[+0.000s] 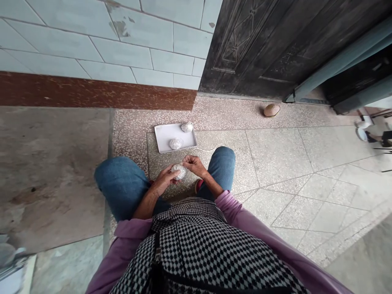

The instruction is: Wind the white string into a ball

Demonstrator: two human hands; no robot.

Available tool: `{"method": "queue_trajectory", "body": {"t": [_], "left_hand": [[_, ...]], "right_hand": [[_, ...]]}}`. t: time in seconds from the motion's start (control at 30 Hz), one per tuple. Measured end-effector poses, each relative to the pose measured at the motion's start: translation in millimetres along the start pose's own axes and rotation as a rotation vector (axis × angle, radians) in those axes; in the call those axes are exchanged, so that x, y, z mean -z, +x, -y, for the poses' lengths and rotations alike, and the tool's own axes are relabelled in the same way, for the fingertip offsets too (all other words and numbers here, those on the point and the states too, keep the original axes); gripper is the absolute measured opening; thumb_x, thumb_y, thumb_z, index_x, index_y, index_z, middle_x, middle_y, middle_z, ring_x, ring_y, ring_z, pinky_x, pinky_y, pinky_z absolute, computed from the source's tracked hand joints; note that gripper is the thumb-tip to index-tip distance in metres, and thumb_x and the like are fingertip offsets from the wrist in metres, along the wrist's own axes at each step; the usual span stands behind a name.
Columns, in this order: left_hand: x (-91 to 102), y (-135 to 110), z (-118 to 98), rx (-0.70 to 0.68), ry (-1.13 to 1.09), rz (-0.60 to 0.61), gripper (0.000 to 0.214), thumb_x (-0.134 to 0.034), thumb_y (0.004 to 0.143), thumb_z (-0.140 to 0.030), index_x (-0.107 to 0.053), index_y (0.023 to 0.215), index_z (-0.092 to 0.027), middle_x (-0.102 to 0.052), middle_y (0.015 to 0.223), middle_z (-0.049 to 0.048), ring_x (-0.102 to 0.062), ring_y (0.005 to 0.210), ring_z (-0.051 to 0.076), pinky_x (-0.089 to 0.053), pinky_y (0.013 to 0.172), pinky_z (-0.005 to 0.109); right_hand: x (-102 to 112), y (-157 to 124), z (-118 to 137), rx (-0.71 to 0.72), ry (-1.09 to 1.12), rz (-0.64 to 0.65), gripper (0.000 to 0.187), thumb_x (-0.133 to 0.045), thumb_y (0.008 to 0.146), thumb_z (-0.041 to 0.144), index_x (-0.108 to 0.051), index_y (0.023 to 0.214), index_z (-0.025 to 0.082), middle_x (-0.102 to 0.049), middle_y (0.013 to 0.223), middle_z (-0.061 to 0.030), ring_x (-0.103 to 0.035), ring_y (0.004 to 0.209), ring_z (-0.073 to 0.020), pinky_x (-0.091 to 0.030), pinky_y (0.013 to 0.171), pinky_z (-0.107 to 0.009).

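I sit on the floor with my knees apart. My left hand (164,179) is closed around a white ball of thread (179,171), holding it between my knees. My right hand (193,163) pinches at the ball's right side, fingers closed on the thread. A thin white strand (211,148) runs from there across the floor past my right knee. Just beyond my hands lies a white tray (163,135) on the floor, with two more white thread balls on it, one near the middle (176,143) and one at the far right corner (186,127).
A tiled wall with a red-brown skirting (92,94) stands ahead, and a dark carved door (275,45) to the right. A tan rounded object (271,110) lies by the door's foot. Terrazzo floor spreads to the right; some gear (372,130) sits at the far right edge.
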State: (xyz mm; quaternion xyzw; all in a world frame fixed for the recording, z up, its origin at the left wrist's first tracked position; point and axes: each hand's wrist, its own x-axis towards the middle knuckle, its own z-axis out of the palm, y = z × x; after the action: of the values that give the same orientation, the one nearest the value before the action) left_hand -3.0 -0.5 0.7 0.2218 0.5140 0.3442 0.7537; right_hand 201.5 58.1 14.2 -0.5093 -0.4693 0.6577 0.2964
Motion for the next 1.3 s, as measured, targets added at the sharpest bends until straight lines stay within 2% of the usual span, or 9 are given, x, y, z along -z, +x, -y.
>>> {"method": "queue_trajectory", "body": {"t": [0.13,0.3,0.6,0.77,0.9,1.0,1.07,1.2,1.3], "left_hand": [[2.0,1,-2,0.017,-0.024,0.0,0.073,-0.122,0.053,-0.052,-0.087,0.107,-0.018,-0.089,0.095,0.0075,-0.078,0.074,0.022,-0.053,0.064,0.028],[3.6,-2,-1,0.047,-0.002,0.123,0.065,-0.123,0.055,-0.052,-0.091,0.1,-0.017,-0.089,0.095,0.0107,-0.079,0.082,0.025,-0.058,0.07,0.031],[6.1,7,10,-0.014,-0.173,0.138,0.066,-0.124,0.061,-0.049,-0.092,0.108,-0.015,-0.091,0.105,0.015,-0.078,0.086,0.025,-0.06,0.071,0.032],[5.5,10,9,-0.073,-0.273,0.042,0.068,-0.121,0.063,-0.046,-0.088,0.114,-0.017,-0.092,0.109,0.0156,-0.083,0.094,0.03,-0.067,0.08,0.037],[1.9,8,5,-0.111,-0.27,-0.057,0.059,-0.116,0.066,-0.043,-0.082,0.109,-0.019,-0.09,0.108,0.0142,-0.084,0.107,0.033,-0.069,0.09,0.039],[0.3,8,2,-0.129,-0.255,-0.117,0.064,-0.115,0.064,-0.042,-0.079,0.113,-0.021,-0.088,0.109,0.0098,-0.081,0.105,0.028,-0.066,0.088,0.035],[0.3,8,1,-0.139,-0.21,-0.152,0.07,-0.117,0.061,-0.045,-0.078,0.114,-0.022,-0.086,0.108,0.0078,-0.08,0.104,0.027,-0.064,0.085,0.033],[2.0,11,1,-0.172,-0.064,-0.262,0.082,-0.118,0.051,-0.058,-0.08,0.114,-0.022,-0.085,0.105,0.0059,-0.079,0.103,0.028,-0.06,0.082,0.032],[3.9,11,0,-0.167,0.079,-0.314,0.08,-0.117,0.046,-0.058,-0.084,0.11,-0.023,-0.085,0.098,0.0045,-0.078,0.099,0.029,-0.058,0.079,0.033]], "right_hand": [[4,2,8,0.039,-0.022,0.03,0.078,-0.117,0.082,0.081,-0.064,0.072,0.024,-0.059,0.069,0.0031,-0.048,0.069,-0.0133,-0.039,0.066,-0.028],[3,0,7,0.002,0.006,0.061,0.078,-0.113,0.085,0.084,-0.064,0.075,0.025,-0.055,0.063,0.0059,-0.042,0.061,-0.0113,-0.033,0.057,-0.026],[-14,-6,-19,-0.118,0.038,-0.123,0.082,-0.1,0.104,0.089,-0.052,0.076,0.028,-0.045,0.055,0.0073,-0.04,0.051,-0.0121,-0.034,0.048,-0.024],[-22,-13,-29,-0.097,0.022,-0.128,0.077,-0.095,0.112,0.08,-0.052,0.075,0.028,-0.048,0.056,0.006,-0.039,0.054,-0.0122,-0.031,0.052,-0.024],[-24,-24,-31,-0.085,-0.11,-0.11,0.064,-0.086,0.12,0.055,-0.053,0.072,0.027,-0.056,0.063,0.0023,-0.046,0.065,-0.0163,-0.037,0.063,-0.027],[-25,-32,-27,-0.065,-0.22,-0.074,0.051,-0.079,0.119,0.036,-0.058,0.074,0.026,-0.06,0.068,0.0009,-0.052,0.072,-0.0186,-0.042,0.073,-0.029],[-26,-37,-23,-0.036,-0.268,-0.045,0.05,-0.082,0.116,0.038,-0.059,0.074,0.026,-0.06,0.069,0.0012,-0.053,0.074,-0.0196,-0.042,0.076,-0.031],[-28,-50,-15,0.013,-0.312,0.047,0.065,-0.094,0.111,0.066,-0.058,0.073,0.027,-0.056,0.067,0.0017,-0.051,0.075,-0.0215,-0.043,0.076,-0.033],[-24,-57,-6,0.04,-0.301,0.109,0.06,-0.096,0.108,0.069,-0.067,0.077,0.027,-0.059,0.07,0.0007,-0.052,0.075,-0.0227,-0.045,0.078,-0.036]]}}
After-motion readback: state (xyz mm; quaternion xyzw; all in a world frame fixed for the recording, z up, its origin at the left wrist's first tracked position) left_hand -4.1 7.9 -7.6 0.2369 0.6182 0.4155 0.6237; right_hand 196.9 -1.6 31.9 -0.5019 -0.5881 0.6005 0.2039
